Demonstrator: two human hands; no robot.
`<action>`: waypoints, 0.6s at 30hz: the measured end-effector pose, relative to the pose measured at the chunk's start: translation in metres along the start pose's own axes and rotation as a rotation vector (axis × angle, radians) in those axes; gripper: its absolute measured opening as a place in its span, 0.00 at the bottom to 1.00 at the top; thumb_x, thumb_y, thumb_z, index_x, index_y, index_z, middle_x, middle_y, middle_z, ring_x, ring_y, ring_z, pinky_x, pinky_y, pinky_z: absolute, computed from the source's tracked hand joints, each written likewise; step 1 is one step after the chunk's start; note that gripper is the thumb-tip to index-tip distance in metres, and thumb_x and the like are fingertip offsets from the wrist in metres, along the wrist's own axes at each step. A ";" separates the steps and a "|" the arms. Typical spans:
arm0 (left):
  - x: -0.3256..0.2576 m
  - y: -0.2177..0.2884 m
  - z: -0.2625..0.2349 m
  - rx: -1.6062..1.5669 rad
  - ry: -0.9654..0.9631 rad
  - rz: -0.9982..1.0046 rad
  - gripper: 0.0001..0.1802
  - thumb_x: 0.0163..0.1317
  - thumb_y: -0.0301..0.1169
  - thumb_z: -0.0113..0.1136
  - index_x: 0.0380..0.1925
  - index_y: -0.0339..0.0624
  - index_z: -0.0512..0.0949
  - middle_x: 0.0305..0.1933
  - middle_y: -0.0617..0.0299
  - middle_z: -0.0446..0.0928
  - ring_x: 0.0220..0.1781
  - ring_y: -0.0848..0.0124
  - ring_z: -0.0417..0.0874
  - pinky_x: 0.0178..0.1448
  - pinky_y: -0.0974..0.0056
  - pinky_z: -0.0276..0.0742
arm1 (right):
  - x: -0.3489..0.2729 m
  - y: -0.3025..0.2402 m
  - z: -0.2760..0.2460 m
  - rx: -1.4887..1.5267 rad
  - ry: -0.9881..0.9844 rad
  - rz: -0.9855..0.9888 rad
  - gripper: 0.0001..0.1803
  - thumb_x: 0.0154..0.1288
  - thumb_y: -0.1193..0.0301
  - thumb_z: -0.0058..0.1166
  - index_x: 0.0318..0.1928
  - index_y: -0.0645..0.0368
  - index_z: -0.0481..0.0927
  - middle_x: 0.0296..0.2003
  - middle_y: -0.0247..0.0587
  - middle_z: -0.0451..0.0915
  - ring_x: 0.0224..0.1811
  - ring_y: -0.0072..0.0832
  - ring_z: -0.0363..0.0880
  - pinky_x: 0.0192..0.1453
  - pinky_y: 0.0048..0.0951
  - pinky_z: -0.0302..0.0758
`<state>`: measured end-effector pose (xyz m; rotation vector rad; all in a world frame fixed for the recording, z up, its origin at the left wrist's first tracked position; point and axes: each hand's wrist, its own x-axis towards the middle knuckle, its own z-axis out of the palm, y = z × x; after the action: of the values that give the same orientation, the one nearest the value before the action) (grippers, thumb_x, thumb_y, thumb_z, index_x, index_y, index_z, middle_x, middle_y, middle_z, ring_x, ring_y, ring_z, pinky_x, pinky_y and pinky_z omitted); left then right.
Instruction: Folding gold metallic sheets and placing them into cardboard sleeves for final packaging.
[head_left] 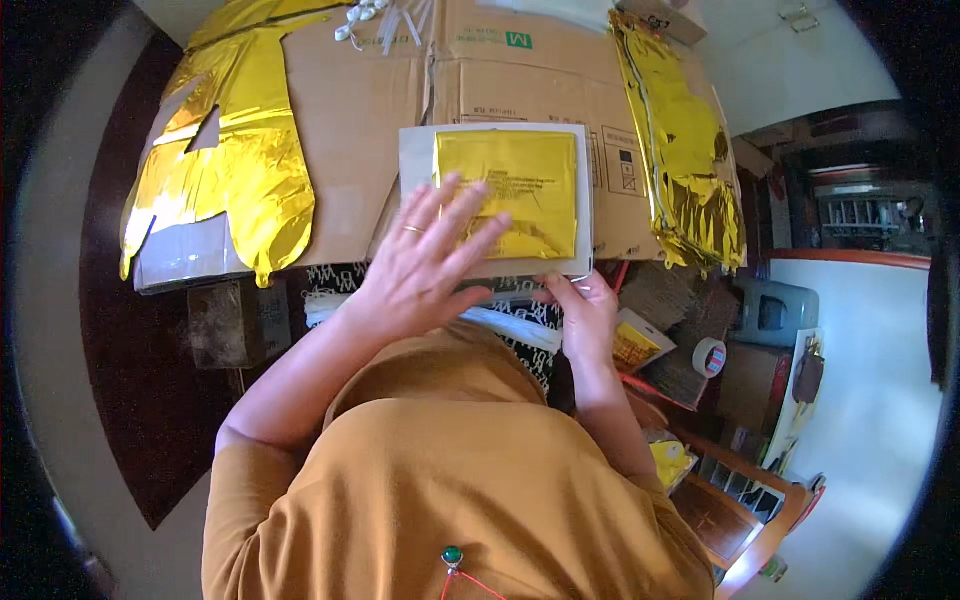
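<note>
A folded square of gold foil [508, 190] lies on a flat white card sleeve [415, 160], itself on a flattened brown cardboard box [370, 100]. The left hand [425, 262] presses it flat, fingers spread; the right hand [585, 310] pinches the sleeve's near edge. That edge overhangs the cardboard, so uneven pressure could tip it or crease the foil. Unfolded gold foil balloons [235, 160] crowd both sides, leaving little room.
</note>
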<state>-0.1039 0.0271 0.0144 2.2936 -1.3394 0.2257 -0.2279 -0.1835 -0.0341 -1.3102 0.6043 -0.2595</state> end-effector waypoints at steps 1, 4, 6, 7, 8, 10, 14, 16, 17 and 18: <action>0.001 -0.010 0.015 -0.002 -0.017 0.079 0.47 0.48 0.44 0.75 0.71 0.51 0.68 0.73 0.49 0.65 0.77 0.49 0.62 0.77 0.40 0.57 | 0.001 0.000 0.000 -0.057 0.010 -0.010 0.10 0.69 0.79 0.59 0.50 0.67 0.82 0.40 0.42 0.87 0.37 0.25 0.86 0.43 0.27 0.85; -0.006 -0.015 0.025 0.016 -0.038 0.202 0.37 0.56 0.37 0.69 0.68 0.51 0.71 0.75 0.50 0.64 0.78 0.52 0.63 0.79 0.42 0.57 | -0.006 -0.001 0.000 -0.222 -0.003 -0.148 0.09 0.70 0.79 0.59 0.49 0.67 0.83 0.39 0.41 0.88 0.37 0.25 0.87 0.44 0.27 0.84; -0.015 -0.019 0.022 0.058 -0.020 0.319 0.33 0.59 0.37 0.67 0.66 0.51 0.74 0.74 0.50 0.66 0.77 0.53 0.65 0.78 0.43 0.59 | -0.012 0.004 -0.001 -0.373 0.010 -0.382 0.09 0.69 0.80 0.60 0.48 0.65 0.84 0.38 0.40 0.88 0.38 0.24 0.87 0.45 0.26 0.83; -0.017 -0.022 0.020 0.052 -0.015 0.310 0.28 0.62 0.36 0.64 0.64 0.52 0.76 0.72 0.52 0.69 0.76 0.52 0.67 0.78 0.42 0.60 | -0.009 0.004 -0.004 -0.336 -0.018 -0.332 0.09 0.68 0.80 0.60 0.48 0.65 0.84 0.38 0.39 0.88 0.38 0.23 0.87 0.45 0.27 0.83; -0.017 -0.022 0.021 0.066 0.049 0.286 0.27 0.64 0.36 0.60 0.65 0.53 0.75 0.73 0.53 0.69 0.76 0.54 0.66 0.78 0.43 0.59 | -0.007 0.004 -0.005 -0.295 -0.045 -0.278 0.09 0.68 0.80 0.60 0.48 0.65 0.84 0.38 0.38 0.88 0.38 0.23 0.86 0.46 0.27 0.83; -0.016 -0.019 0.026 0.094 0.178 0.235 0.26 0.68 0.35 0.53 0.67 0.55 0.73 0.74 0.57 0.68 0.77 0.56 0.65 0.79 0.44 0.59 | 0.006 0.014 -0.009 -0.236 -0.052 -0.314 0.10 0.68 0.81 0.60 0.49 0.65 0.84 0.38 0.38 0.88 0.38 0.22 0.86 0.47 0.28 0.83; -0.018 -0.024 0.028 0.112 0.259 0.225 0.25 0.67 0.35 0.55 0.65 0.58 0.76 0.73 0.59 0.69 0.78 0.56 0.64 0.80 0.42 0.55 | 0.014 0.014 -0.013 -0.056 -0.081 -0.272 0.11 0.68 0.83 0.58 0.50 0.64 0.84 0.40 0.38 0.87 0.40 0.21 0.85 0.49 0.28 0.82; -0.017 -0.026 0.026 0.117 0.225 0.258 0.25 0.63 0.35 0.60 0.62 0.54 0.78 0.69 0.60 0.72 0.71 0.59 0.71 0.75 0.45 0.62 | 0.018 0.030 -0.023 -0.013 -0.078 -0.281 0.12 0.68 0.84 0.56 0.50 0.64 0.83 0.44 0.38 0.87 0.45 0.23 0.84 0.52 0.29 0.80; -0.016 -0.027 0.025 0.113 0.195 0.276 0.25 0.62 0.35 0.61 0.61 0.53 0.78 0.68 0.60 0.73 0.69 0.60 0.73 0.73 0.47 0.65 | 0.017 0.033 -0.022 0.031 -0.073 -0.268 0.12 0.68 0.84 0.56 0.50 0.64 0.83 0.44 0.38 0.87 0.45 0.23 0.84 0.53 0.29 0.80; -0.015 -0.027 0.024 0.109 0.164 0.294 0.24 0.62 0.36 0.62 0.60 0.52 0.78 0.66 0.61 0.73 0.66 0.61 0.74 0.71 0.48 0.68 | 0.015 0.035 -0.021 0.075 -0.066 -0.254 0.12 0.68 0.84 0.56 0.50 0.64 0.83 0.45 0.39 0.87 0.46 0.24 0.84 0.54 0.29 0.80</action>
<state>-0.0906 0.0386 -0.0209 2.1014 -1.6069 0.5833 -0.2324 -0.1996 -0.0745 -1.3172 0.3682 -0.4411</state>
